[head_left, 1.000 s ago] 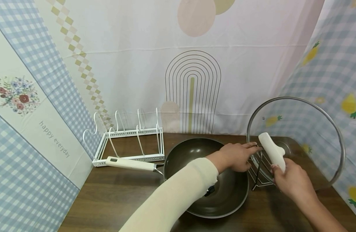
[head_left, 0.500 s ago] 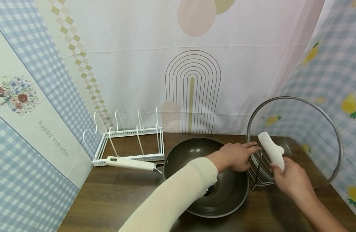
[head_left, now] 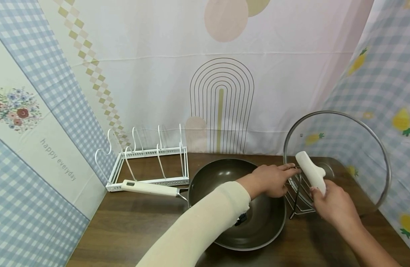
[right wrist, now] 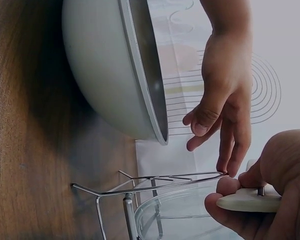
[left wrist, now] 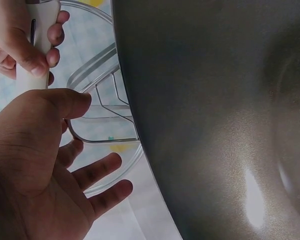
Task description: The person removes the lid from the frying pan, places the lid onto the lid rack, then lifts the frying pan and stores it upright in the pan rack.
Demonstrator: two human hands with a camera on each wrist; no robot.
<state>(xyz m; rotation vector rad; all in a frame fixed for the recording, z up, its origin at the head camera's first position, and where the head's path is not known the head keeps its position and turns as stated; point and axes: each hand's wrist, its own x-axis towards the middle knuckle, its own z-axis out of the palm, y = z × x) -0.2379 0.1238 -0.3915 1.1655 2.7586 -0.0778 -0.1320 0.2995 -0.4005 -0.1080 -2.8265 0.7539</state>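
We find the right hand [head_left: 338, 204] curled round the white handle [head_left: 308, 168]; the glass lid [head_left: 345, 148] stands on edge just behind it. Beside the grip, the left hand's [head_left: 271, 180] outstretched fingertips touch the wire rack [right wrist: 110, 192]. We judge the lid rigid, breakable, best held by its handle.

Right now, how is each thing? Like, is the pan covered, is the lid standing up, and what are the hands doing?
Pan: upright, uncovered.
Glass lid: off the pan, up on edge.
Lid handle: held, not loose.
Right hand: gripping the lid handle.
Left hand: fingers reaching to the wire stand's top.
Wire stand: upright.
White rack: upright, dividers pointing up.
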